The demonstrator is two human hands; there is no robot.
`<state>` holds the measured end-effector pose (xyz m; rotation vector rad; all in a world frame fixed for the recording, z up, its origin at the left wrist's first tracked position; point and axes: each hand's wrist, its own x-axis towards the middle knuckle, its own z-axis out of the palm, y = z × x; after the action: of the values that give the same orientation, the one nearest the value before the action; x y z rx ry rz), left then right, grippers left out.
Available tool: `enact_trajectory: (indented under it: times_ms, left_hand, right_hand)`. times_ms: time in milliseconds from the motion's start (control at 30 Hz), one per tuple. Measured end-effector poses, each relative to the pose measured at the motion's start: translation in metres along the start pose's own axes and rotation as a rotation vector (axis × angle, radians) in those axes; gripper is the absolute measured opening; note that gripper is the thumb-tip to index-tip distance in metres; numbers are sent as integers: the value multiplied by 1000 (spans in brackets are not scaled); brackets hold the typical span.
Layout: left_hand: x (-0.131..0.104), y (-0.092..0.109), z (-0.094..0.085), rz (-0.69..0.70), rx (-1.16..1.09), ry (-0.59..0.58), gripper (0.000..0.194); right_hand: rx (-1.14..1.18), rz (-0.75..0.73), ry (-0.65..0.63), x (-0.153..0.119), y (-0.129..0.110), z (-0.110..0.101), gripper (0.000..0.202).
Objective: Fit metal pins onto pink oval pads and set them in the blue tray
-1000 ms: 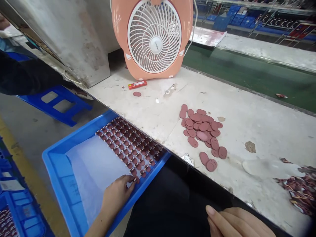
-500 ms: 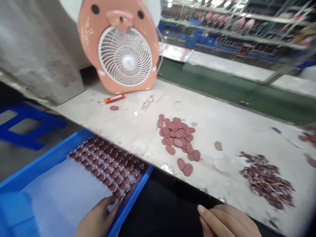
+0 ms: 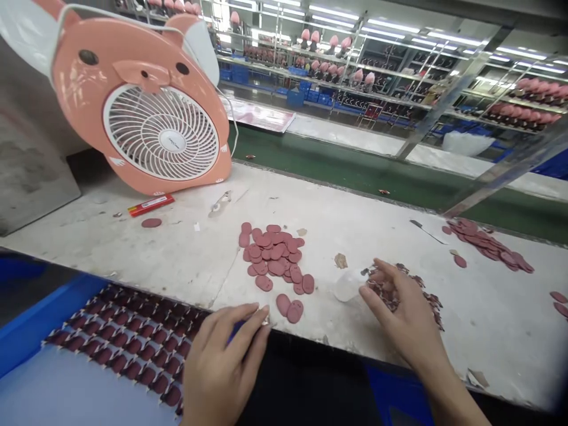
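My left hand (image 3: 224, 361) is at the bench's front edge, thumb and fingers pinched together. A tiny pale bit shows at its fingertips, too small to name. Just beyond lie dark pink oval pieces (image 3: 276, 253), loosely heaped, with two ovals (image 3: 289, 308) apart from the rest. My right hand (image 3: 406, 316) reaches over a pile of small dark red pieces (image 3: 433, 302), thumb and forefinger apart. Left of its thumb lies a translucent bottle (image 3: 349, 285) with a dark tip; whether they touch, I cannot tell.
A blue tray (image 3: 26, 337) at lower left holds rows of dark red pieces (image 3: 119, 337) on a pale sheet. Behind stands an orange animal-faced fan (image 3: 164, 133), with a red packet (image 3: 151, 205) before it. More ovals (image 3: 488, 244) lie right, near the green belt (image 3: 346, 163).
My left hand has left the tray's rows and come up to the bench edge. My right hand has moved forward from the bench edge to the dark red pile and opened. The view has shifted right.
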<state>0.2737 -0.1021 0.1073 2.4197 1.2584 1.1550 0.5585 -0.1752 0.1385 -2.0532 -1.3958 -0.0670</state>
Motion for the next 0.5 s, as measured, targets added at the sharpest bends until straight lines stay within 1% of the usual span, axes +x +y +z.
enact_trajectory:
  times_ms: [67, 133, 200, 267, 333, 400, 500]
  left_hand:
    - [18, 12, 11, 35, 72, -117, 24]
    - [28, 19, 16, 28, 114, -208, 21]
    - [30, 23, 18, 22, 133, -247, 21]
    - [28, 26, 19, 33, 139, -243, 22]
    - [25, 28, 20, 45, 124, -245, 20]
    - [23, 30, 21, 54, 92, -250, 13]
    - [22, 34, 18, 85, 35, -263, 15]
  right_hand:
    - [45, 27, -91, 3, -4, 4, 53]
    - [105, 38, -166, 3, -8, 7, 52]
    - [175, 35, -225, 2, -11, 10, 53]
    - [245, 30, -262, 2, -12, 13, 52]
    - [321, 37, -268, 0, -13, 16, 41]
    - [417, 70, -231, -5, -15, 19, 31]
    - [635, 139, -162, -21, -27, 23, 30]
